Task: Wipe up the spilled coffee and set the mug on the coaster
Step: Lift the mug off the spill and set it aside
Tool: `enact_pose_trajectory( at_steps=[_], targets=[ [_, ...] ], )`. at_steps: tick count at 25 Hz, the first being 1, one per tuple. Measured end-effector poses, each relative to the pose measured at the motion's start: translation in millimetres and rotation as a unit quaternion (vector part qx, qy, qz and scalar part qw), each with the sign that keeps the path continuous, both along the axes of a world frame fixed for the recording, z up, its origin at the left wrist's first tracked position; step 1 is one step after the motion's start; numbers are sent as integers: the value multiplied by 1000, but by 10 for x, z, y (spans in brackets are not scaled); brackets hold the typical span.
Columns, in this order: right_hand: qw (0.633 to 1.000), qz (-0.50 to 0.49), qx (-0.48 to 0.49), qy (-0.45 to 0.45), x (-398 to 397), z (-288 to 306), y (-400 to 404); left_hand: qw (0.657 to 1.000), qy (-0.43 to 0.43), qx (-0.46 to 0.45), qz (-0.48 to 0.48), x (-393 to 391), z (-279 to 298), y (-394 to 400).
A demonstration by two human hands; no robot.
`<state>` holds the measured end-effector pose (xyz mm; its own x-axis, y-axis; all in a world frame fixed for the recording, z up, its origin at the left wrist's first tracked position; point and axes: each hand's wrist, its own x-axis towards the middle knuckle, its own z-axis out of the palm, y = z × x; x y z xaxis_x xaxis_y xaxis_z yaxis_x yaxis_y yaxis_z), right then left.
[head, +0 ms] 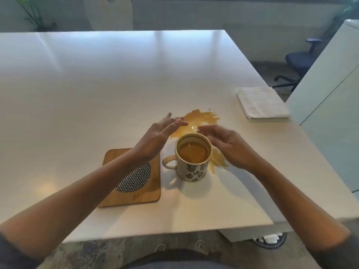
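A cream mug (193, 167) with dark leaf prints stands upright on the white table (87, 94), holding light brown coffee, its handle pointing left. Spilled coffee (200, 118) spreads behind the mug and a smaller patch lies at its right side. A wooden coaster (136, 193) with a woven black-and-white round inset lies left of the mug, partly hidden by my left forearm. My left hand (159, 134) hovers open just left of and behind the mug. My right hand (229, 146) hovers open at the mug's right, fingers curled, holding nothing.
A folded white cloth or paper towel (262, 103) lies near the table's right edge. A white cabinet (330, 98) stands to the right of the table, an office chair (299, 61) behind it. A white chair back (108, 12) and a plant (37, 18) are beyond the far edge.
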<state>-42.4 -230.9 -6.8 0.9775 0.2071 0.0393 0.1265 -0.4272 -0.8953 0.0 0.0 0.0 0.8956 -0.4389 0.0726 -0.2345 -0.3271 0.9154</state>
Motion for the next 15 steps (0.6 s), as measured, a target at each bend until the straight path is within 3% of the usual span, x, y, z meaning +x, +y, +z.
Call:
enact_pose_trajectory(
  at_steps=[7,12,15],
  targets=[
    [980,153,100,76,-250,-125,-96,992,79,-50,-90,-248,-36,41],
    [993,114,12,8,-285,-157,19,989,84,-33,-116,-296,-33,51],
    [996,71,10,-47,-280,-171,118,994,18,5,-107,-322,-73,42]
  ],
)
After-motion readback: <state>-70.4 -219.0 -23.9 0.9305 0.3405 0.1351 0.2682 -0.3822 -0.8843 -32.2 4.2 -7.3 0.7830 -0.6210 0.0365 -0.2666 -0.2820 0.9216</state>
